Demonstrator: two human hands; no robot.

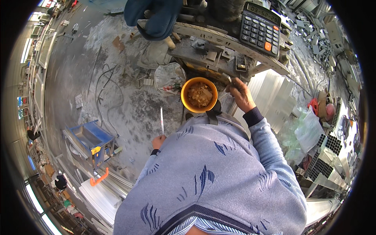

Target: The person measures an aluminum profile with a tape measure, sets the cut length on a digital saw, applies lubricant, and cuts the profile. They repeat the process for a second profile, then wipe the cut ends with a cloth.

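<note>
My left hand (158, 141) is low beside my body, partly hidden by my vest, with its fingers closed. From it a narrow whitish tape measure blade (161, 120) sticks out straight. My right hand (241, 95) is raised at the right of an orange-yellow bucket (184, 102). Its fingers are curled around a small metallic piece (227, 77) whose end shows past the fingertips; its kind is unclear. Brown, chip-like scraps (200, 94) lie inside the bucket.
Ahead stands a dusty workbench (219, 33) with a black calculator (259, 31) and a dark blue cloth (154, 19). Long pale metal profiles (266, 90) lie at my right. A blue tool cart (92, 135), an orange handle (99, 177) and a loose cable (98, 88) are at the left.
</note>
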